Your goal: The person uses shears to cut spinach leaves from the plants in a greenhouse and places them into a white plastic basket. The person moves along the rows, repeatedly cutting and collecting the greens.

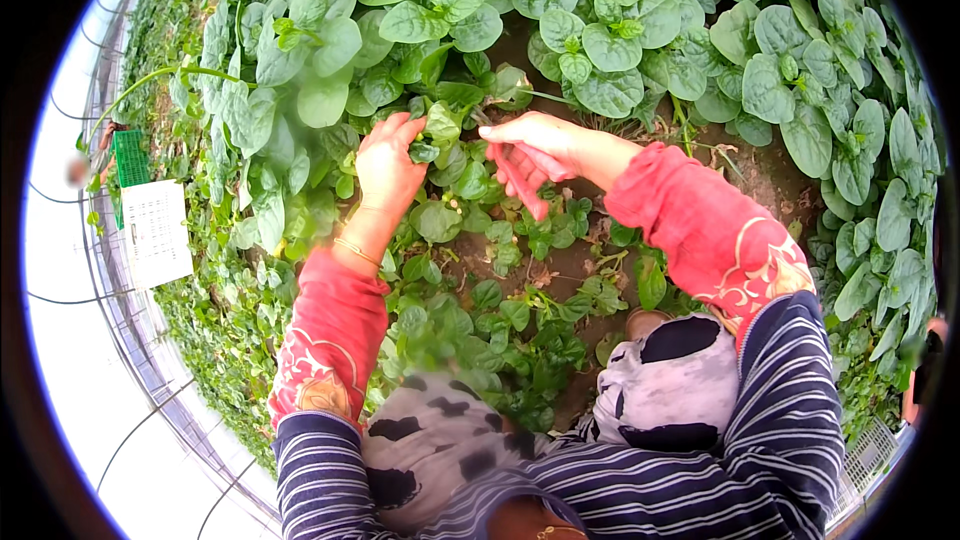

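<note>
My left hand reaches into the leafy green plants and has its fingers closed around some dark green leaves. Just to the right, my right hand grips red-handled scissors; the handles show below the palm, and the blades point up and left, partly hidden among foliage. Between the hands stand pale green leaves. Low leafy plants grow below both hands, with brown soil showing between them.
Dense, taller leafy plants rise ahead and to the right. At the far left are a green plastic crate, a white printed sheet and a blurred person. A pale crate and part of another person are at the lower right.
</note>
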The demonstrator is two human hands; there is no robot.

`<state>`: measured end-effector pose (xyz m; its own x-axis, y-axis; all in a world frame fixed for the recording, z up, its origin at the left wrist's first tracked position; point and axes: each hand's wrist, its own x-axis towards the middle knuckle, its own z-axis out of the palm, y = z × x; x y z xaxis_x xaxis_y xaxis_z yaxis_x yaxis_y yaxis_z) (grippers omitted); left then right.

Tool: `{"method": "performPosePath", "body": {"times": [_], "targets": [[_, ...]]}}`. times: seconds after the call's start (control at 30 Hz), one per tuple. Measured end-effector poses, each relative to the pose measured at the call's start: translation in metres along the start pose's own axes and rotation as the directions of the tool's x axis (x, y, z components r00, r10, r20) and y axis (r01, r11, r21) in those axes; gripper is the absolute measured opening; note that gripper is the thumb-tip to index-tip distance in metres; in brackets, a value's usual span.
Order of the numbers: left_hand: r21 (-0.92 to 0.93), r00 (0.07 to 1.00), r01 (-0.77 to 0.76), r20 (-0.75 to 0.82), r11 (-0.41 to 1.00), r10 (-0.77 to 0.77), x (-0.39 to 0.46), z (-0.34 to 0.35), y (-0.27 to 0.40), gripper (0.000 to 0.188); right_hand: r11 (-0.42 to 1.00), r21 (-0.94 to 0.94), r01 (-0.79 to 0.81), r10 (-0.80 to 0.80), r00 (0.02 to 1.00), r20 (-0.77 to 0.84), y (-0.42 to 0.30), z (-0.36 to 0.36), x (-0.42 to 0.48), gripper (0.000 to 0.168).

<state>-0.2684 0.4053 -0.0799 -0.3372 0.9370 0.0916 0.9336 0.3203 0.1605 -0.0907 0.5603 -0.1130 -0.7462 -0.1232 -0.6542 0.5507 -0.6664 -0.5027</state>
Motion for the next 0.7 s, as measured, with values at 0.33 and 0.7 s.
{"method": "performPosePath", "body": {"times": [0.33, 0.7], "targets": [[-0.567, 1.000, -0.010, -0.007, 0.824, 0.007, -0.002, -0.084, 0.035, 0.029, 0.989, -0.023, 0.147, -0.148, 0.987, -0.060, 0.040, -0.026, -0.104, 0.035], [0.310, 0.851, -0.306, 0.513, 0.900, 0.112, 0.094, -0.033, 0.135, 0.096, 0.678, -0.698, 0.229, -0.488, 0.851, -0.194, 0.009, -0.048, -0.084, 0.037]]}}
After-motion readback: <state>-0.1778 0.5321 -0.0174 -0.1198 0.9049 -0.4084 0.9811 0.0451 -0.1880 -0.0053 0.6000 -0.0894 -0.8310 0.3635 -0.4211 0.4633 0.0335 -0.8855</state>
